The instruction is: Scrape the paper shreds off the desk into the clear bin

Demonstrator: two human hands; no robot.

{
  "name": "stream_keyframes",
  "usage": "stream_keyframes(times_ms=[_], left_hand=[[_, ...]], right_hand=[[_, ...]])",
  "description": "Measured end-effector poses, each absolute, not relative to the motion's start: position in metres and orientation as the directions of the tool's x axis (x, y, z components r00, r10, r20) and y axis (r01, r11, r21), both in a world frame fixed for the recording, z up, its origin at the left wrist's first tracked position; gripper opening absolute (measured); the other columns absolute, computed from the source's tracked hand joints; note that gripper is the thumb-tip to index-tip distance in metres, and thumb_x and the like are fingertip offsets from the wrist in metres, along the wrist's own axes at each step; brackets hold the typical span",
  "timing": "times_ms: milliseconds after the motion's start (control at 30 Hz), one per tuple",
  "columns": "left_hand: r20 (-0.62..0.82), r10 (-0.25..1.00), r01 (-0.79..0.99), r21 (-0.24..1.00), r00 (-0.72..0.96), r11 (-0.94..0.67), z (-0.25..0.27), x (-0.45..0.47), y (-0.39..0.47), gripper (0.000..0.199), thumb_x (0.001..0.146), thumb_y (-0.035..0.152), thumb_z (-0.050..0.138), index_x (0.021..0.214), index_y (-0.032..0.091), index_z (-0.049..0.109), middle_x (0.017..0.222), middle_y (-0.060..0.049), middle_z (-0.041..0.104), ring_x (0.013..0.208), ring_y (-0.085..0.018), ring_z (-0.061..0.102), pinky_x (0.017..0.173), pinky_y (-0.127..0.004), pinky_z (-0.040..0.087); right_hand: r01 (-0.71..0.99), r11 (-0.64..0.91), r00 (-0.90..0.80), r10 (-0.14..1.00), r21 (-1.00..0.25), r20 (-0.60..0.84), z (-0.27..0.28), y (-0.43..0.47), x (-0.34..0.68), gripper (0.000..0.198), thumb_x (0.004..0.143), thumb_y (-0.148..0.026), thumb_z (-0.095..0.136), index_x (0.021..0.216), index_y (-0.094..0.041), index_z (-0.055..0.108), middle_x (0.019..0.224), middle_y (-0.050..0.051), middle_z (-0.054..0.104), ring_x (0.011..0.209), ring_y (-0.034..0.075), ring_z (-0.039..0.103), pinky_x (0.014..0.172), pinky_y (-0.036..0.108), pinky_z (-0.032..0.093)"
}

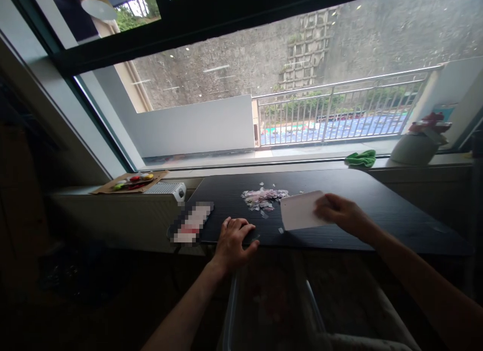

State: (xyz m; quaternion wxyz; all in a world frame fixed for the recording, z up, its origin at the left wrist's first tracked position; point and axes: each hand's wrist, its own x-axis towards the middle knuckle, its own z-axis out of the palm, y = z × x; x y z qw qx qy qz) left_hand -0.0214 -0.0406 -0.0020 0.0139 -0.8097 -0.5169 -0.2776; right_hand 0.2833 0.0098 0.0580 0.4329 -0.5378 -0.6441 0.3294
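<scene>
A heap of small, pale, thin pieces [264, 197] lies on the dark table [350, 190], with a few loose bits around it. My right hand [335, 210] is closed on a white card [300, 210], which stands tilted at the right side of the heap. One small piece [280, 231] sits by the card's lower left corner. At the table's front edge, left of the card, my left hand [236, 240] rests with fingers apart. A small clear piece seems to lie near its thumb; I cannot tell whether they touch.
Below the front edge is a clear plastic bin [271, 300], dim inside. A blurred-out flat object [192, 223] lies at the table's left end. A radiator [166, 190] stands beyond it. A green cloth [361, 158] and a pale container [413, 147] sit on the windowsill.
</scene>
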Motion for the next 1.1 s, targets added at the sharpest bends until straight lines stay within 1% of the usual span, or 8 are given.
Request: stream_keyframes(times_ms=[167, 267, 400, 500, 667, 767, 867, 1100], left_hand=[[0.472, 0.825, 0.848, 0.253, 0.311, -0.465, -0.002, -0.022, -0.041, 0.032, 0.081, 0.035, 0.057, 0.109, 0.022, 0.061, 0.108, -0.007, 0.06, 0.107, -0.025, 0.055, 0.11, -0.055, 0.026], [0.475, 0.822, 0.851, 0.243, 0.314, -0.465, -0.002, -0.023, -0.041, 0.032, 0.081, 0.035, 0.057, 0.11, 0.022, 0.061, 0.108, -0.006, 0.06, 0.107, -0.025, 0.055, 0.11, -0.055, 0.026], [0.474, 0.82, 0.855, 0.226, 0.322, -0.467, -0.003, -0.024, -0.04, 0.032, 0.081, 0.035, 0.057, 0.11, 0.022, 0.061, 0.108, -0.005, 0.06, 0.106, -0.025, 0.055, 0.11, -0.053, 0.026], [0.47, 0.823, 0.858, 0.227, 0.318, -0.461, -0.002, -0.024, -0.04, 0.032, 0.081, 0.035, 0.057, 0.11, 0.022, 0.061, 0.108, -0.005, 0.059, 0.106, -0.024, 0.055, 0.11, -0.053, 0.026], [0.455, 0.833, 0.86, 0.235, 0.313, -0.452, -0.002, -0.023, -0.041, 0.032, 0.08, 0.035, 0.058, 0.11, 0.022, 0.061, 0.11, -0.006, 0.059, 0.108, -0.025, 0.054, 0.11, -0.054, 0.025], [0.458, 0.832, 0.861, 0.233, 0.313, -0.452, -0.002, -0.023, -0.041, 0.032, 0.081, 0.035, 0.058, 0.11, 0.022, 0.061, 0.11, -0.006, 0.059, 0.107, -0.024, 0.054, 0.11, -0.053, 0.025], [0.458, 0.832, 0.861, 0.233, 0.313, -0.452, -0.002, -0.023, -0.04, 0.033, 0.081, 0.035, 0.058, 0.11, 0.021, 0.061, 0.11, -0.006, 0.059, 0.108, -0.025, 0.054, 0.11, -0.053, 0.025], [0.452, 0.835, 0.862, 0.234, 0.313, -0.45, 0.0, -0.022, -0.041, 0.032, 0.081, 0.036, 0.057, 0.11, 0.022, 0.061, 0.11, -0.006, 0.059, 0.107, -0.024, 0.054, 0.11, -0.053, 0.025]], right_hand=[[0.317, 0.159, 0.076, 0.978, -0.935, 0.192, 0.053, 0.006, 0.301, 0.02, 0.064, -0.035, 0.069, 0.079, -0.022, 0.067, 0.074, 0.002, 0.068, 0.066, 0.017, 0.061, 0.06, 0.029, 0.049], [0.322, 0.11, 0.092, 0.985, -0.94, 0.147, 0.042, 0.008, 0.295, 0.02, 0.063, -0.034, 0.066, 0.078, -0.02, 0.067, 0.071, 0.001, 0.067, 0.063, 0.016, 0.059, 0.056, 0.027, 0.047], [0.35, 0.058, 0.132, 0.985, -0.935, 0.111, 0.032, 0.008, 0.285, 0.019, 0.063, -0.031, 0.063, 0.077, -0.019, 0.068, 0.072, 0.002, 0.068, 0.066, 0.017, 0.06, 0.057, 0.027, 0.047], [0.349, 0.048, 0.11, 0.99, -0.936, 0.091, 0.027, 0.006, 0.279, 0.018, 0.063, -0.031, 0.064, 0.075, -0.019, 0.068, 0.072, 0.002, 0.068, 0.066, 0.017, 0.061, 0.058, 0.027, 0.048], [0.261, 0.023, 0.052, 0.998, -0.965, 0.038, 0.024, 0.0, 0.274, 0.019, 0.061, -0.033, 0.067, 0.074, -0.02, 0.068, 0.072, 0.002, 0.069, 0.067, 0.018, 0.062, 0.057, 0.027, 0.049], [0.217, 0.011, 0.078, 0.997, -0.976, 0.029, 0.026, -0.003, 0.277, 0.022, 0.06, -0.033, 0.068, 0.077, -0.02, 0.068, 0.074, 0.002, 0.07, 0.068, 0.018, 0.063, 0.059, 0.027, 0.05], [0.231, -0.009, 0.103, 0.995, -0.973, 0.015, 0.028, -0.006, 0.28, 0.022, 0.059, -0.033, 0.069, 0.077, -0.02, 0.068, 0.074, 0.002, 0.071, 0.068, 0.018, 0.063, 0.059, 0.027, 0.05], [0.142, -0.071, 0.027, 0.997, -0.987, -0.068, 0.034, -0.02, 0.266, 0.023, 0.056, -0.032, 0.071, 0.075, -0.019, 0.068, 0.075, 0.002, 0.071, 0.068, 0.019, 0.064, 0.06, 0.028, 0.051]])
